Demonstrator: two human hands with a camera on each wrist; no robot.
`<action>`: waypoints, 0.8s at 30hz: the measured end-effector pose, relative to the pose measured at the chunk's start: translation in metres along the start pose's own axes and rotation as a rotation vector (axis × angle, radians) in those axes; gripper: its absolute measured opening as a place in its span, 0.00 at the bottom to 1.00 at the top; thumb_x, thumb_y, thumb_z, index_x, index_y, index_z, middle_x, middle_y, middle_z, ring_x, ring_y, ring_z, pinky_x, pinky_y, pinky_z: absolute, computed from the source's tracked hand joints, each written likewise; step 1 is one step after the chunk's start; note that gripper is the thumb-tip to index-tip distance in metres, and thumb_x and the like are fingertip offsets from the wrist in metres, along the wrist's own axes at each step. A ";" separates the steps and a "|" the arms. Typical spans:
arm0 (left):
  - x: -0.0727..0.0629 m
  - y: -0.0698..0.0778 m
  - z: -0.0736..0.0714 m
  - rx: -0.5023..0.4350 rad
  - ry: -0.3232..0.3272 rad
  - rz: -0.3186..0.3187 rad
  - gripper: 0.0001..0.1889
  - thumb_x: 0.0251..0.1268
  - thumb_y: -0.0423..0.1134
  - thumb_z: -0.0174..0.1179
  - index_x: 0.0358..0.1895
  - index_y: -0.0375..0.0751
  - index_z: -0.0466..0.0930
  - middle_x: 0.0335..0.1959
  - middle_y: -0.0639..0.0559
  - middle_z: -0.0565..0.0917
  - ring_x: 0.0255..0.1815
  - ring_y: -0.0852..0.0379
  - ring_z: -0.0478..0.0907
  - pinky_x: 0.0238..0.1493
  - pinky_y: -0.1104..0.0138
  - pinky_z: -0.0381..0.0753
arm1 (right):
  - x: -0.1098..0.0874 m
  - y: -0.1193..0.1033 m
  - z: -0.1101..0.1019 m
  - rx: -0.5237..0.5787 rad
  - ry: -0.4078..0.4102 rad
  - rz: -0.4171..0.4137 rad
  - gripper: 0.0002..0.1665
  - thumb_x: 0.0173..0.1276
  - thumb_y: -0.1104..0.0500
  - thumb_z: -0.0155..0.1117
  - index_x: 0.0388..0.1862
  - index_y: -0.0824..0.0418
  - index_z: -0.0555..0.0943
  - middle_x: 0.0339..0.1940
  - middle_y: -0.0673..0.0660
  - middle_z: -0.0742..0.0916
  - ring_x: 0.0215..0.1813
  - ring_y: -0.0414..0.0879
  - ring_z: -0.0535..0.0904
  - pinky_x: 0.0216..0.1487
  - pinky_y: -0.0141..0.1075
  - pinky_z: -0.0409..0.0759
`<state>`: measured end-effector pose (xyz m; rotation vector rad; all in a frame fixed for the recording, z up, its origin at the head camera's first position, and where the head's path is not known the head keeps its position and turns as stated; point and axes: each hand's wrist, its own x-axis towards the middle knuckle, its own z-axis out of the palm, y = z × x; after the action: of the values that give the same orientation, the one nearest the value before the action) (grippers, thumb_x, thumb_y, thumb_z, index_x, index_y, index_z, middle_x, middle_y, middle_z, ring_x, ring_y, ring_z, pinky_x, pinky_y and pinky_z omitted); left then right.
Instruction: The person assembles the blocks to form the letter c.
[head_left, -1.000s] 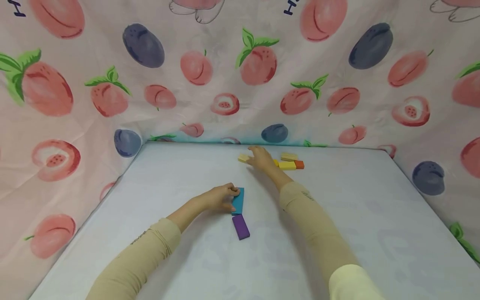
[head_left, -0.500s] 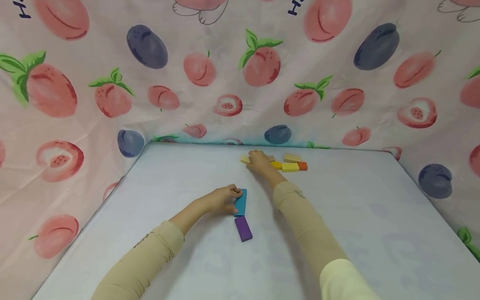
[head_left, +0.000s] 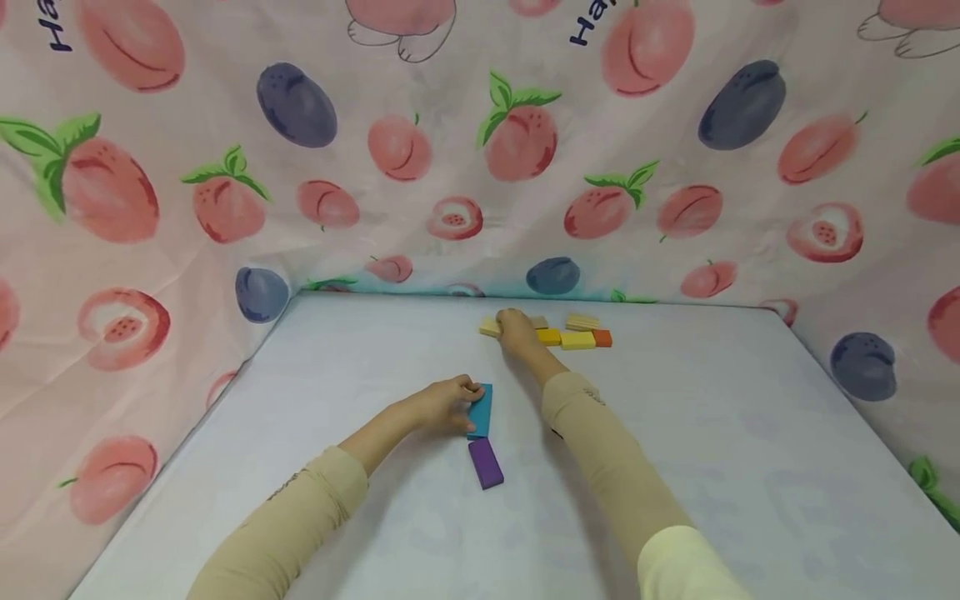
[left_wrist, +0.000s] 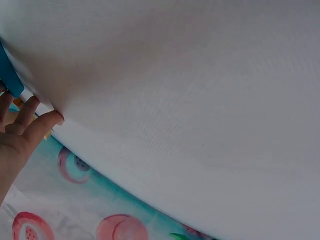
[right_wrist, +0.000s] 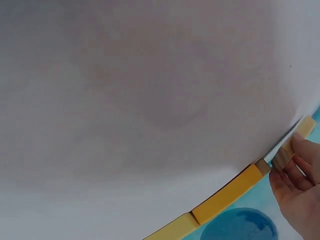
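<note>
2 hands on blocks, white tabletop [head_left: 360,350]. Left hand [head_left: 444,406] grips the blue block [head_left: 482,412], fingers at its far end, thumb by the near end. Block sits about mid-tabletop, long axis running away from the person, far end angled slightly right. Purple block [head_left: 486,464] just off its near end, long axis slanted, near end to the right. Right hand [head_left: 517,335] pinches the pale wooden block [head_left: 489,327] near the back edge, long axis roughly left-right, left end showing. Right of it: amber block [head_left: 550,337], yellow block [head_left: 577,341], orange block [head_left: 602,338] in 1 row.
</note>
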<state>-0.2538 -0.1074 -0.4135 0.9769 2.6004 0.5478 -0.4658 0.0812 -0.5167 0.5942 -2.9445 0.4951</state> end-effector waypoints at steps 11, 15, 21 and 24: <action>-0.001 -0.001 -0.004 0.003 -0.007 0.002 0.33 0.58 0.40 0.65 0.64 0.29 0.66 0.63 0.38 0.69 0.66 0.42 0.67 0.67 0.56 0.68 | -0.067 -0.068 -0.088 0.117 -0.011 0.052 0.21 0.64 0.70 0.58 0.57 0.72 0.75 0.53 0.67 0.81 0.57 0.57 0.77 0.60 0.43 0.76; -0.001 -0.003 -0.007 0.001 0.001 -0.002 0.33 0.58 0.39 0.66 0.64 0.28 0.66 0.62 0.37 0.69 0.66 0.41 0.67 0.68 0.55 0.67 | -0.074 -0.072 -0.095 0.085 0.027 0.004 0.20 0.66 0.68 0.59 0.57 0.71 0.74 0.52 0.67 0.81 0.55 0.57 0.77 0.58 0.43 0.77; 0.001 -0.004 -0.003 0.010 -0.009 0.043 0.33 0.59 0.40 0.65 0.64 0.26 0.66 0.60 0.37 0.70 0.65 0.41 0.68 0.67 0.55 0.69 | -0.083 -0.067 -0.094 0.088 0.036 -0.002 0.20 0.63 0.68 0.62 0.55 0.70 0.77 0.53 0.66 0.81 0.56 0.56 0.78 0.58 0.42 0.77; 0.001 -0.003 -0.001 0.001 -0.016 0.032 0.33 0.59 0.41 0.65 0.64 0.27 0.65 0.61 0.38 0.70 0.65 0.42 0.68 0.67 0.55 0.69 | -0.089 -0.065 -0.093 0.134 0.045 -0.003 0.20 0.63 0.67 0.63 0.55 0.71 0.77 0.53 0.66 0.82 0.56 0.57 0.78 0.59 0.44 0.77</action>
<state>-0.2568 -0.1085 -0.4139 1.0203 2.5752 0.5444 -0.3556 0.0872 -0.4235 0.5926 -2.8841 0.7006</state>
